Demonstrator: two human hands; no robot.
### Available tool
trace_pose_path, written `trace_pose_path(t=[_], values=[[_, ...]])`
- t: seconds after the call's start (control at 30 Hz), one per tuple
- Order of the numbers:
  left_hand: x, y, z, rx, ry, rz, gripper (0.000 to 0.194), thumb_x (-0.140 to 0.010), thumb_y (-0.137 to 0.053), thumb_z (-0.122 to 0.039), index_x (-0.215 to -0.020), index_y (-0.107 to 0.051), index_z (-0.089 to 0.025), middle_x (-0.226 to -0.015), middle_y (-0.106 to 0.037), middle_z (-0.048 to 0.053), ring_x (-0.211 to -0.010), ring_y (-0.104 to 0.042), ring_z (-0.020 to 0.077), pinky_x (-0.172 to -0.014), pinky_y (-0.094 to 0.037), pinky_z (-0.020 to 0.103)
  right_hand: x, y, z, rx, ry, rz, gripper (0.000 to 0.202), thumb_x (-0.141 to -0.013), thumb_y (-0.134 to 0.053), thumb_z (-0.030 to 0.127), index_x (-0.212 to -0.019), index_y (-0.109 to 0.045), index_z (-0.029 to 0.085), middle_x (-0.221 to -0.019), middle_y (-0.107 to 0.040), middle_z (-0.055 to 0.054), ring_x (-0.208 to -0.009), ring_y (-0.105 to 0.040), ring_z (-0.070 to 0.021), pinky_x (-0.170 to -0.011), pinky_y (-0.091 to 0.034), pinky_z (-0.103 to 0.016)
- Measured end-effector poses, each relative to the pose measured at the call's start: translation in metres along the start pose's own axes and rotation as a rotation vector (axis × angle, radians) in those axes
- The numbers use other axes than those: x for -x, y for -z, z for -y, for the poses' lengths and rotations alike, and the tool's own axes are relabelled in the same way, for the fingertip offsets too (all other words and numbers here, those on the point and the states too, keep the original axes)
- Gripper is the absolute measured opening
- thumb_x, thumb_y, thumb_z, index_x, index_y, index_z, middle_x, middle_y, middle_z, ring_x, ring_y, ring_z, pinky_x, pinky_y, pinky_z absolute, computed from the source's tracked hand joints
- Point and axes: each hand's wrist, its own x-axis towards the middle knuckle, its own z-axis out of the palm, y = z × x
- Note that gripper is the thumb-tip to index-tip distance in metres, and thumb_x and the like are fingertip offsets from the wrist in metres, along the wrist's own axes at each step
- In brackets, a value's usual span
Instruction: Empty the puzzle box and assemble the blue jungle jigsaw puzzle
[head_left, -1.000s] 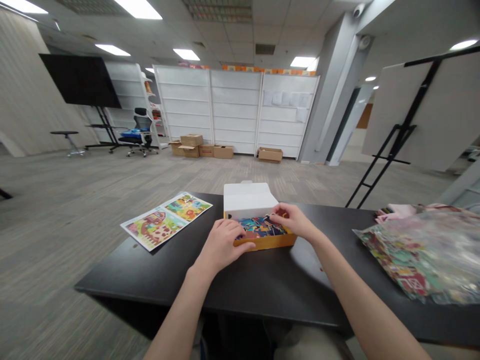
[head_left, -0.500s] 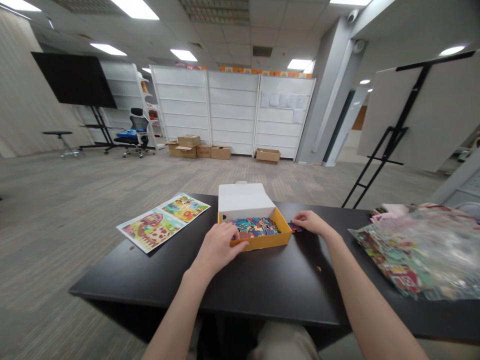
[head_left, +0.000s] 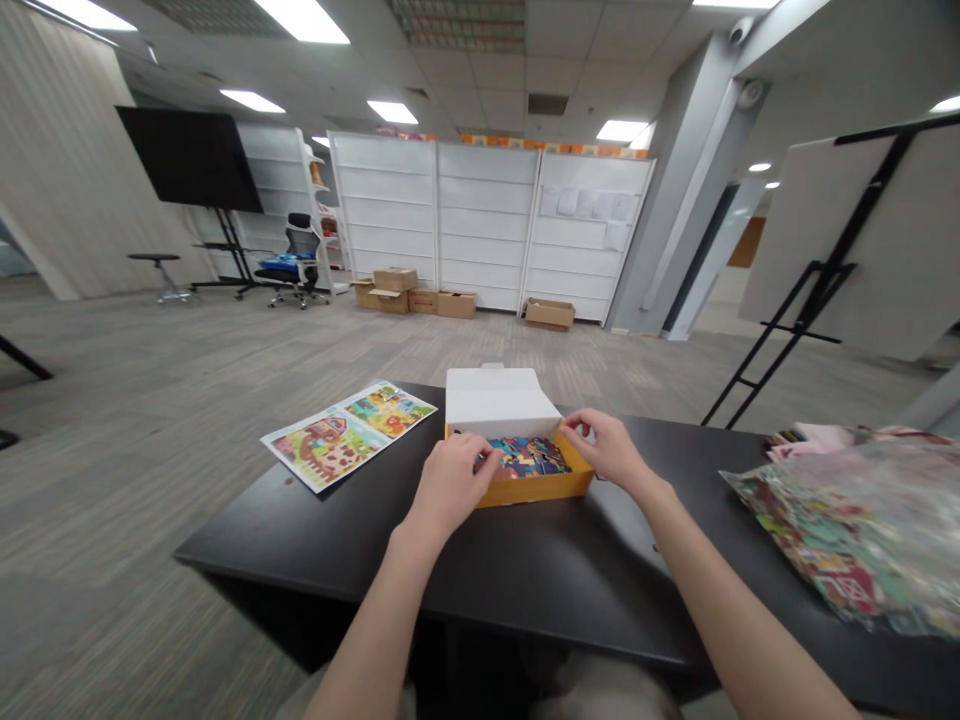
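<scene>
A yellow box with a raised white lid stands on the dark table, holding many colourful jigsaw puzzle pieces. Over its left front part is my left hand, fingers curled and thumb drawn close to them; whatever they may hold is hidden. My right hand is at the right wall near the lid, with bent fingers and thumb close together. I cannot make out anything between those fingertips. To the left of the box lies a printed picture sheet showing farm and animal scenes.
On the right of the black table lies a clear plastic bag of colourful pieces, with pink items behind it. Beyond the table are cardboard boxes, an office chair, a screen and a whiteboard stand.
My right hand has moved from the puzzle pieces on the table beside the box up to its right wall. My left hand's thumb has come off the front wall. The view has turned slightly left.
</scene>
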Motion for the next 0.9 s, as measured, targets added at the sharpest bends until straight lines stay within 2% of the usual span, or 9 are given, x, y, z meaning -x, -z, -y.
trace_pose_path(t=[0.1,0.23,0.37,0.47,0.57,0.77,0.9], values=[[-0.008,-0.002,-0.001,-0.017,0.03,0.061,0.015,-0.093,-0.056,-0.028,-0.093,-0.07,-0.022,-0.097,-0.075,0.005,-0.094,-0.067,0.0234,-0.084,-0.046,0.035,0.002,-0.01,0.02,-0.004,0.1,0.075,0.019,-0.091,-0.055,0.032,-0.085,-0.068,0.02,-0.085,-0.071,-0.006,-0.081,-0.062,-0.0195,-0.076,-0.046,-0.03],[-0.012,-0.002,0.001,-0.064,0.003,0.143,0.019,-0.092,-0.055,-0.027,-0.097,-0.073,-0.023,-0.098,-0.077,0.006,-0.095,-0.067,0.0256,-0.086,-0.046,0.037,0.005,-0.012,0.029,-0.025,0.073,0.171,0.013,-0.09,-0.059,0.027,-0.091,-0.07,0.02,-0.082,-0.071,-0.004,-0.076,-0.062,-0.0178,-0.073,-0.046,-0.029],[-0.012,-0.001,0.002,-0.1,-0.05,0.172,0.022,-0.092,-0.052,-0.024,-0.088,-0.074,-0.023,-0.091,-0.076,0.007,-0.09,-0.067,0.0247,-0.083,-0.045,0.035,0.008,-0.008,0.043,-0.095,0.156,0.307,0.02,-0.095,-0.057,0.034,-0.097,-0.073,0.022,-0.092,-0.075,-0.005,-0.082,-0.065,-0.0179,-0.078,-0.047,-0.028],[-0.011,-0.001,0.001,-0.159,-0.077,0.182,0.028,-0.094,-0.048,-0.022,-0.078,-0.07,-0.021,-0.085,-0.073,0.007,-0.085,-0.065,0.024,-0.08,-0.043,0.035,0.009,-0.007,0.056,-0.039,0.221,0.354,0.033,-0.101,-0.047,0.038,-0.09,-0.073,0.022,-0.096,-0.075,-0.005,-0.092,-0.066,-0.0192,-0.085,-0.046,-0.029],[-0.008,0.0,-0.001,-0.159,-0.091,0.164,0.029,-0.095,-0.047,-0.021,-0.075,-0.069,-0.021,-0.083,-0.071,0.007,-0.084,-0.064,0.0239,-0.078,-0.041,0.035,0.01,-0.006,0.062,0.027,0.201,0.407,0.042,-0.103,-0.042,0.038,-0.081,-0.073,0.022,-0.09,-0.075,-0.004,-0.086,-0.066,-0.0188,-0.081,-0.046,-0.028],[-0.004,0.001,-0.002,-0.142,-0.098,0.13,0.033,-0.097,-0.047,-0.029,-0.074,-0.069,-0.021,-0.086,-0.069,0.006,-0.082,-0.062,0.0206,-0.076,-0.04,0.034,0.012,-0.004,0.061,-0.022,0.19,0.372,0.033,-0.099,-0.049,0.036,-0.084,-0.076,0.023,-0.1,-0.073,-0.005,-0.095,-0.064,-0.0194,-0.088,-0.046,-0.03],[-0.002,0.002,-0.001,-0.086,-0.112,0.128,0.036,-0.099,-0.046,-0.031,-0.075,-0.07,-0.021,-0.089,-0.069,0.005,-0.082,-0.064,0.0193,-0.077,-0.04,0.035,0.013,-0.005,0.059,-0.05,0.198,0.349,0.03,-0.098,-0.052,0.035,-0.087,-0.077,0.023,-0.098,-0.073,-0.006,-0.096,-0.063,-0.02,-0.088,-0.046,-0.031]])
